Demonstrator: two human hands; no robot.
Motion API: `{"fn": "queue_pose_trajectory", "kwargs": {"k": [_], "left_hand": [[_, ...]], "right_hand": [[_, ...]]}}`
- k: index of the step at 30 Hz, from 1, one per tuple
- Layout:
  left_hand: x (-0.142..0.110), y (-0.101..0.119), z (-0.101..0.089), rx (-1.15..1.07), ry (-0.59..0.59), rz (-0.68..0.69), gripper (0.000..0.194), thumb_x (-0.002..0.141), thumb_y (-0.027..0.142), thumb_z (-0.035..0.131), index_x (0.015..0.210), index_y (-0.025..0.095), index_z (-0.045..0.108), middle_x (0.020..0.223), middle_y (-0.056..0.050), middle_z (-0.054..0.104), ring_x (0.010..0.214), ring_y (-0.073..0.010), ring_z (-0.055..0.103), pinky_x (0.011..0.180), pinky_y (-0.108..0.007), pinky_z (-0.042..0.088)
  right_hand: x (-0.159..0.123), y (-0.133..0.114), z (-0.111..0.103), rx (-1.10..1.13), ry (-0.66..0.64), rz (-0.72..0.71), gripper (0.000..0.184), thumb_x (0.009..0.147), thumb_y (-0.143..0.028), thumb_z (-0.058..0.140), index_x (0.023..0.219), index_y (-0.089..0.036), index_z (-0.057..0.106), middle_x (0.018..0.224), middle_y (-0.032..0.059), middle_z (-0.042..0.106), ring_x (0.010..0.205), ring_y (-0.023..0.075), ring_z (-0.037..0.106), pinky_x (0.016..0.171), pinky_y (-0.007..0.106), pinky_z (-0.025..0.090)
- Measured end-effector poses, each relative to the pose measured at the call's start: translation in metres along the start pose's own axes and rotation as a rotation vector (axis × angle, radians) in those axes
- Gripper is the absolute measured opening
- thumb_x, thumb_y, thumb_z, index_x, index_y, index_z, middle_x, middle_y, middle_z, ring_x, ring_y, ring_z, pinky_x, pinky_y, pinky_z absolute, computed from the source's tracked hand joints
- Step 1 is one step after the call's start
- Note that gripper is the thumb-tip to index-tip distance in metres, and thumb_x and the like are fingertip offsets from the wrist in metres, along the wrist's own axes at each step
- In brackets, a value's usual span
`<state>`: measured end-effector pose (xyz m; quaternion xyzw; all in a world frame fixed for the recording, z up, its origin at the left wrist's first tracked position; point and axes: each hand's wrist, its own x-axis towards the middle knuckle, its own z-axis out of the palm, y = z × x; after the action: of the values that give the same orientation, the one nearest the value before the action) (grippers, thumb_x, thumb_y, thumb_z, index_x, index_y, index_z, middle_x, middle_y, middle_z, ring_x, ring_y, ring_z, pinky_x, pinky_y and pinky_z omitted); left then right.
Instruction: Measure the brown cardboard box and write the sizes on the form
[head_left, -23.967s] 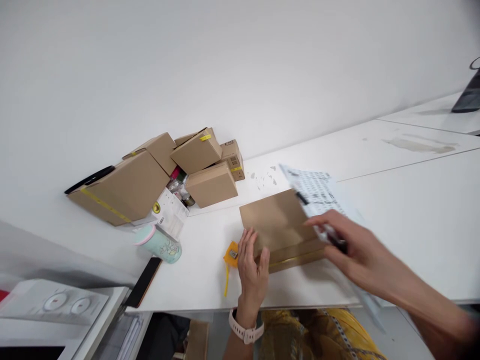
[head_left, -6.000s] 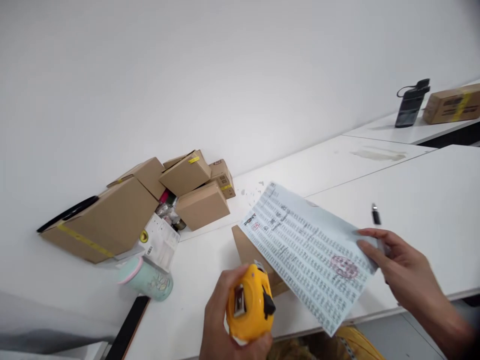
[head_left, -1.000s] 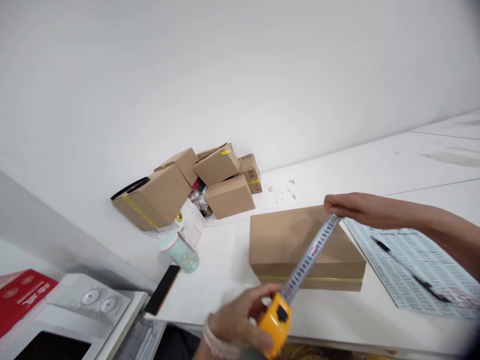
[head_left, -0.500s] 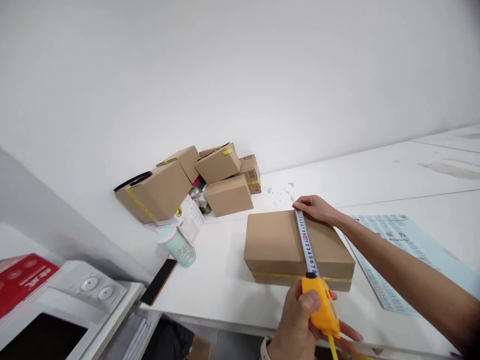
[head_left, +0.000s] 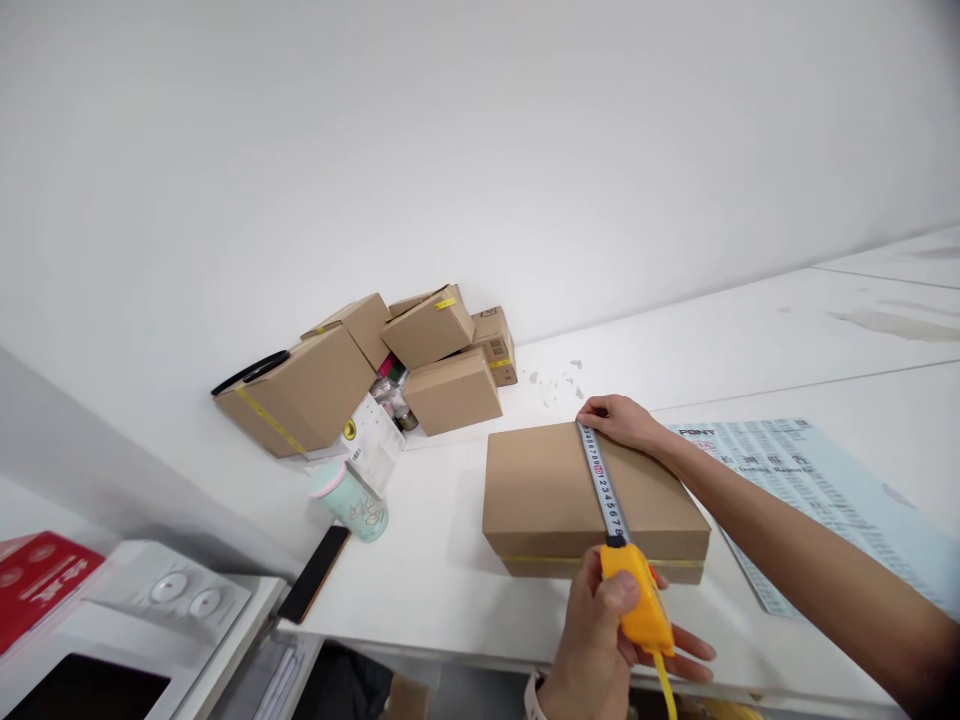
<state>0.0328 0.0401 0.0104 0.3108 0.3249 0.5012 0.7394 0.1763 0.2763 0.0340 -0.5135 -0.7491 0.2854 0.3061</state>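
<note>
While in the left grip (head_left: 591, 640), tape measure (head_left: 637, 608) across box (head_left: 536, 480).

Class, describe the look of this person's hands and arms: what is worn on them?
Both hands, left and right, are ungloved, with no rings to be seen. A pale pink band circles the left wrist, partly cut off by the frame. The right forearm is bare; no sleeve can be made out.

Tape measure blade (head_left: 604, 495): black digits, 1 to 8 below red mark. Printed sheet (head_left: 825, 480): brand "PONY"; heading "Testing Report", bracketed. Red box (head_left: 45, 590): white characters, illegible.
</note>
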Motion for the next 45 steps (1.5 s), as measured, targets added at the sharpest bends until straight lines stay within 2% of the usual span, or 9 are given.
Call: {"fn": "queue_pose_trajectory", "kwargs": {"k": [9, 12, 17, 21, 24, 31, 37, 41, 45], "left_hand": [[-0.003, -0.002, 0.005, 0.011, 0.011, 0.002, 0.060, 0.067, 0.066, 0.076, 0.102, 0.019, 0.061, 0.106, -0.005, 0.057, 0.063, -0.0202, 0.074, 0.055, -0.029, 0.060], [-0.009, 0.000, -0.004, 0.043, -0.016, 0.059, 0.062, 0.067, 0.065, 0.078, 0.107, 0.021, 0.061, 0.109, -0.007, 0.059, 0.062, -0.0204, 0.073, 0.053, -0.029, 0.059], [-0.049, 0.013, -0.060, 0.239, 0.187, 0.447, 0.086, 0.059, 0.062, 0.089, 0.130, 0.031, 0.054, 0.106, -0.007, 0.063, 0.077, -0.0264, 0.074, 0.064, -0.035, 0.061], [-0.069, 0.023, -0.112, 0.375, 0.492, 0.537, 0.079, 0.065, 0.058, 0.088, 0.131, 0.033, 0.052, 0.114, -0.007, 0.062, 0.086, -0.0291, 0.074, 0.072, -0.037, 0.061], [-0.062, 0.027, -0.131, 0.367, 0.516, 0.435, 0.073, 0.068, 0.059, 0.086, 0.127, 0.031, 0.053, 0.118, -0.007, 0.061, 0.084, -0.0275, 0.074, 0.071, -0.037, 0.061], [-0.034, 0.062, -0.121, 0.322, 0.327, 0.437, 0.072, 0.069, 0.058, 0.085, 0.126, 0.028, 0.052, 0.101, -0.003, 0.064, 0.075, -0.0247, 0.073, 0.065, -0.035, 0.060], [-0.012, 0.106, -0.090, 0.367, 0.205, 0.489, 0.074, 0.070, 0.059, 0.083, 0.128, 0.025, 0.051, 0.125, -0.011, 0.063, 0.075, -0.0256, 0.072, 0.065, -0.037, 0.061], [-0.022, 0.085, -0.066, 0.371, 0.198, 0.531, 0.081, 0.065, 0.057, 0.088, 0.133, 0.029, 0.052, 0.125, -0.010, 0.062, 0.077, -0.0268, 0.073, 0.063, -0.036, 0.061], [-0.040, 0.040, -0.047, 0.236, -0.070, 0.238, 0.078, 0.066, 0.065, 0.086, 0.130, 0.032, 0.054, 0.113, -0.006, 0.061, 0.071, -0.0252, 0.076, 0.057, -0.033, 0.062]], "right_hand": [[0.002, -0.003, 0.003, 0.038, -0.018, -0.002, 0.025, 0.082, -0.045, 0.063, 0.078, -0.022, 0.071, 0.084, 0.0056, 0.075, 0.083, 0.0236, 0.066, 0.071, 0.032, 0.046], [-0.010, -0.006, -0.008, 0.224, 0.120, -0.004, 0.035, 0.087, -0.053, 0.059, 0.090, -0.021, 0.073, 0.098, 0.0079, 0.077, 0.093, 0.0252, 0.068, 0.081, 0.035, 0.051], [-0.101, 0.026, -0.023, 0.548, 0.586, 0.247, 0.046, 0.089, -0.065, 0.057, 0.107, -0.025, 0.072, 0.111, 0.0091, 0.075, 0.106, 0.0307, 0.069, 0.098, 0.047, 0.053], [-0.190, 0.073, 0.007, 0.423, 0.475, 0.363, 0.046, 0.090, -0.071, 0.048, 0.119, -0.043, 0.070, 0.118, 0.0053, 0.074, 0.111, 0.0372, 0.068, 0.097, 0.057, 0.055], [-0.219, 0.082, 0.039, 0.460, 0.378, 0.245, 0.048, 0.095, -0.066, 0.043, 0.138, -0.048, 0.057, 0.144, 0.0036, 0.059, 0.111, 0.0326, 0.068, 0.091, 0.052, 0.060], [-0.185, 0.022, 0.027, 0.245, 0.367, -0.031, 0.056, 0.095, -0.060, 0.049, 0.146, -0.037, 0.048, 0.154, 0.0099, 0.043, 0.101, 0.0237, 0.063, 0.083, 0.039, 0.059], [-0.128, -0.016, -0.023, 0.047, 0.454, 0.181, 0.051, 0.092, -0.067, 0.047, 0.121, -0.028, 0.062, 0.125, 0.0102, 0.066, 0.082, 0.0234, 0.061, 0.074, 0.041, 0.053], [-0.100, -0.008, -0.029, 0.054, 0.438, 0.055, 0.048, 0.093, -0.063, 0.047, 0.120, -0.027, 0.064, 0.129, 0.0102, 0.066, 0.120, 0.0331, 0.056, 0.089, 0.043, 0.052], [-0.082, -0.003, -0.028, 0.092, 0.334, -0.110, 0.042, 0.098, -0.056, 0.045, 0.126, -0.030, 0.061, 0.126, 0.0092, 0.066, 0.114, 0.0299, 0.061, 0.095, 0.047, 0.051]]}}
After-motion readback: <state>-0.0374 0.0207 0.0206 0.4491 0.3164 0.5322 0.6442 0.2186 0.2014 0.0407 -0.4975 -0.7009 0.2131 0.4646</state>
